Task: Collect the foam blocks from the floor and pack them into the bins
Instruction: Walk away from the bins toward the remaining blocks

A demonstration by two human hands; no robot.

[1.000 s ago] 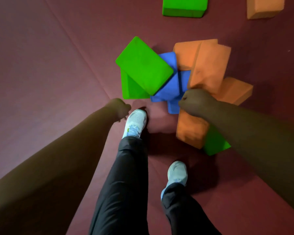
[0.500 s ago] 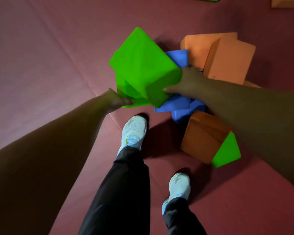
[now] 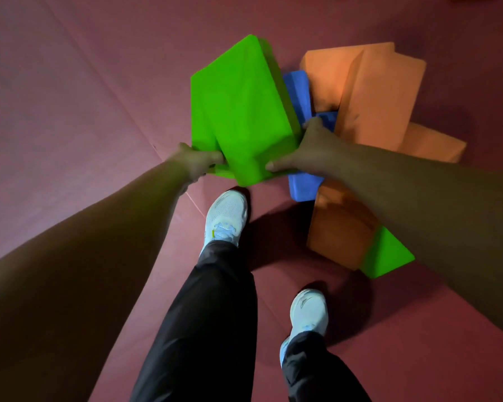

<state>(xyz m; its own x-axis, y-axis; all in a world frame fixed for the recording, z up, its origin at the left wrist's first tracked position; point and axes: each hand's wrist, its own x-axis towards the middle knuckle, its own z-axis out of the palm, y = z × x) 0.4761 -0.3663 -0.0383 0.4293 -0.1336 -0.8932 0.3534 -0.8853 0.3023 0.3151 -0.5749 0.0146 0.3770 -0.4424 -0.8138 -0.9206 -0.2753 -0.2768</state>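
A large green foam block (image 3: 238, 111) is lifted above the pile, tilted, with a second green block's edge showing behind it. My left hand (image 3: 196, 162) grips its lower left corner. My right hand (image 3: 308, 149) holds its right side, thumb on the front face. Under them lie blue blocks (image 3: 304, 185), several orange blocks (image 3: 381, 94) and another orange block (image 3: 340, 230) with a small green block (image 3: 386, 256) behind it.
The floor is a dark red mat (image 3: 70, 97) with seams. My two feet in white shoes (image 3: 227, 219) stand just in front of the pile. No bin is in view.
Both hands reached the green block and have lifted it, turning it more upright. The camera has moved closer to the pile.
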